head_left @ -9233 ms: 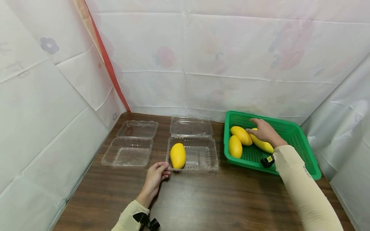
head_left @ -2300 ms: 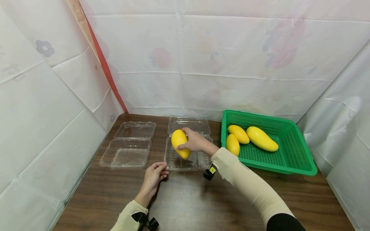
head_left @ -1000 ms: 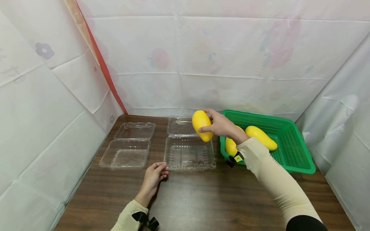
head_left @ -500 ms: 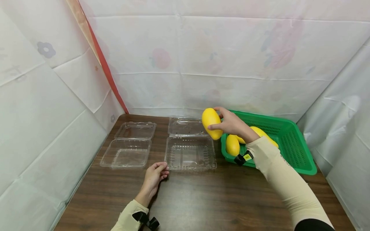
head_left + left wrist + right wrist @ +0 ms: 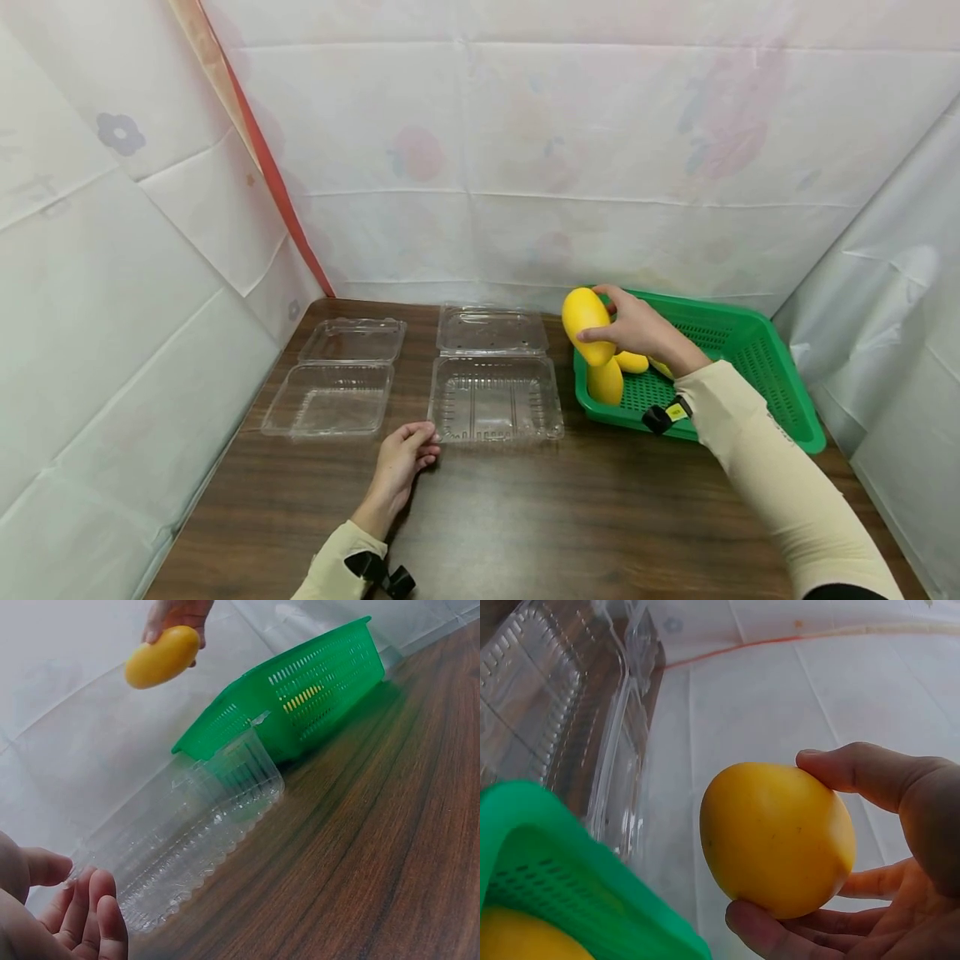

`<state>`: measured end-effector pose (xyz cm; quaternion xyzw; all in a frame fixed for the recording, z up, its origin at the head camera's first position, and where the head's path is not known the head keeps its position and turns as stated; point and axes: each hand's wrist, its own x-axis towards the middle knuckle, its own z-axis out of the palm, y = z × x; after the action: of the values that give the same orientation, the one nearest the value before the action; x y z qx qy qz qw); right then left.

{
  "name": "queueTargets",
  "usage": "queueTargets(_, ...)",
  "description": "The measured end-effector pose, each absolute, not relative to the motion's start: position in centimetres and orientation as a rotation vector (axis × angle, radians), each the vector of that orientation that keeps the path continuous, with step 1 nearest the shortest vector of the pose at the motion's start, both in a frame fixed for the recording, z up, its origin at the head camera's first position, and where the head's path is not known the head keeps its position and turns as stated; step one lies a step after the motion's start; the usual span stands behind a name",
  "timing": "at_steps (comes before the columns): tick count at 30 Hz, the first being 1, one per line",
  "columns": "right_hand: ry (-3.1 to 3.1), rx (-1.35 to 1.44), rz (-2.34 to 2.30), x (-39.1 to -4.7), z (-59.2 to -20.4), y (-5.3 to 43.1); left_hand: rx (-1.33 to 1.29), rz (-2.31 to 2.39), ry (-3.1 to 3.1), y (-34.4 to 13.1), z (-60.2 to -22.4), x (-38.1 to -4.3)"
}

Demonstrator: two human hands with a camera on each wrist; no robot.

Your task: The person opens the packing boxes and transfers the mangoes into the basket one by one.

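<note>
My right hand (image 5: 637, 323) grips a yellow mango (image 5: 585, 323) between thumb and fingers, raised above the left rim of the green basket (image 5: 795, 400). In the right wrist view the mango (image 5: 776, 840) hangs beside the basket's edge (image 5: 592, 862). Beneath it in the basket lie more mangoes, one (image 5: 604, 385) at the left wall and others partly hidden by the hand and arm. My left hand (image 5: 401, 462) pinches the near left corner of an open clear plastic clamshell box (image 5: 495, 400), which has nothing inside. Thumb and fingers (image 5: 105, 915) meet at the box's edge.
A second open clear clamshell box (image 5: 337, 400) lies to the left, also with nothing in it. Both rest on a dark wooden table (image 5: 510, 525). White patterned sheets (image 5: 480, 167) stand behind and along both sides.
The mango lay in the middle box at first; my right hand has lifted it out and carried it right to the basket's left rim. My left hand has stayed at the box corner.
</note>
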<state>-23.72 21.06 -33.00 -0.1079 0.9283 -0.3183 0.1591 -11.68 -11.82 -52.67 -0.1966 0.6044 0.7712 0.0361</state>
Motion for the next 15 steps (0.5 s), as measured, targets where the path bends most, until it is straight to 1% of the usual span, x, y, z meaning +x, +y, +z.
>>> queueTargets(15, 2.628, -0.262, -0.909, -23.8, -33.8, 25.4, -0.612, 2.37, 1.846, -11.8, -52.8, -11.6)
